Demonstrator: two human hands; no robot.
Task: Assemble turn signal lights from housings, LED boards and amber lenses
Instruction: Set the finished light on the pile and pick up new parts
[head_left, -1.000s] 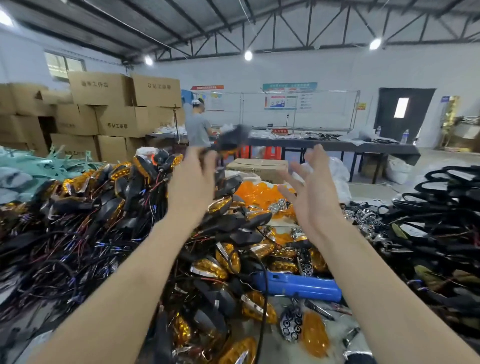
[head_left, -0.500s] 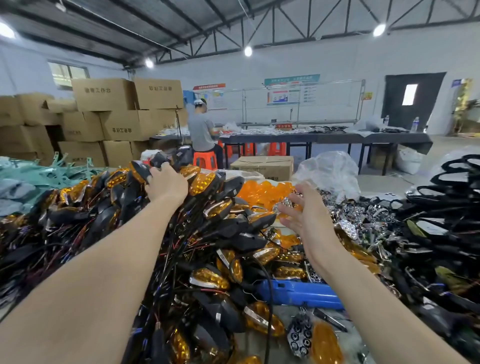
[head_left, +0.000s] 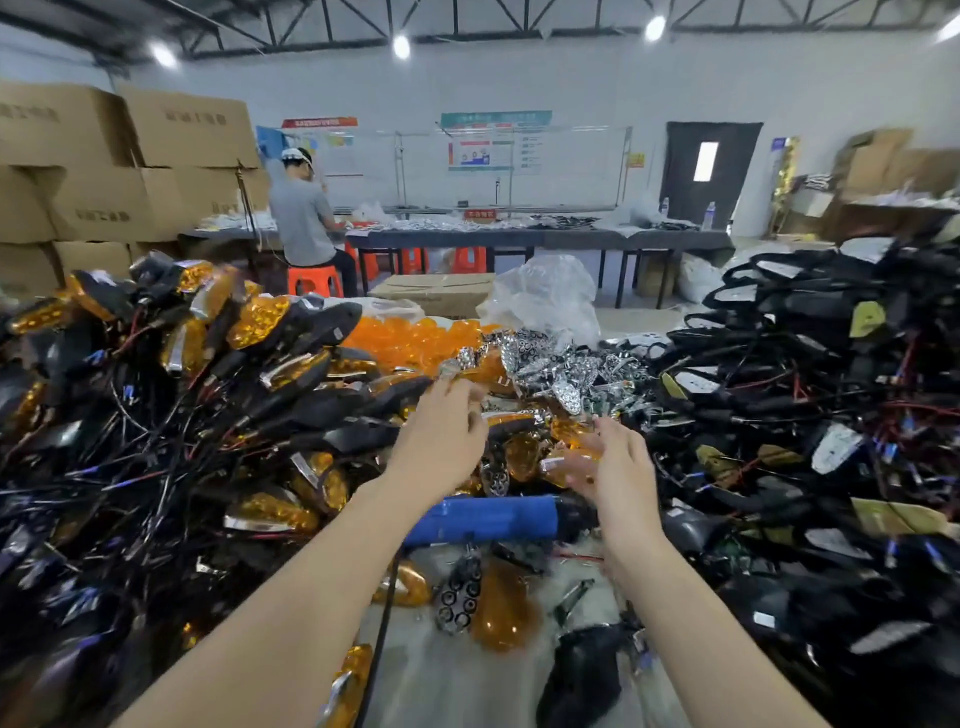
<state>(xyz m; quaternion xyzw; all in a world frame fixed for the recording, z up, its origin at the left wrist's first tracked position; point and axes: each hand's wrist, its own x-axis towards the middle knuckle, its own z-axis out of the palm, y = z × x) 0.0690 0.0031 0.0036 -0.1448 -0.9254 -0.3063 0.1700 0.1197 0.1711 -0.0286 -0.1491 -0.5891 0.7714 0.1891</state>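
Our right hand (head_left: 618, 467) curls round translucent amber plastic lens (head_left: 567, 461) over bench (head_left: 457, 691) centre, held clear for fitting, we judge; left hand (head_left: 441, 431) blurred, we cannot tell grip; finished black-and-amber lights (head_left: 270, 332) heaped along left edge

No text legible anywhere; motion blur and distance.
- Cardboard boxes (head_left: 187, 130), stacked far left: dark printed characters on sides, smeared.
- Wall posters (head_left: 493, 140), back wall centre: teal and red headers, print too small.
- Red sign (head_left: 480, 213), front edge of far table (head_left: 545, 240): unreadable.
- Yellow sign (head_left: 636, 160), left of door (head_left: 711, 166): unreadable.
- White stickers (head_left: 698, 383) on black housings (head_left: 821, 312), right heap: no readable print.
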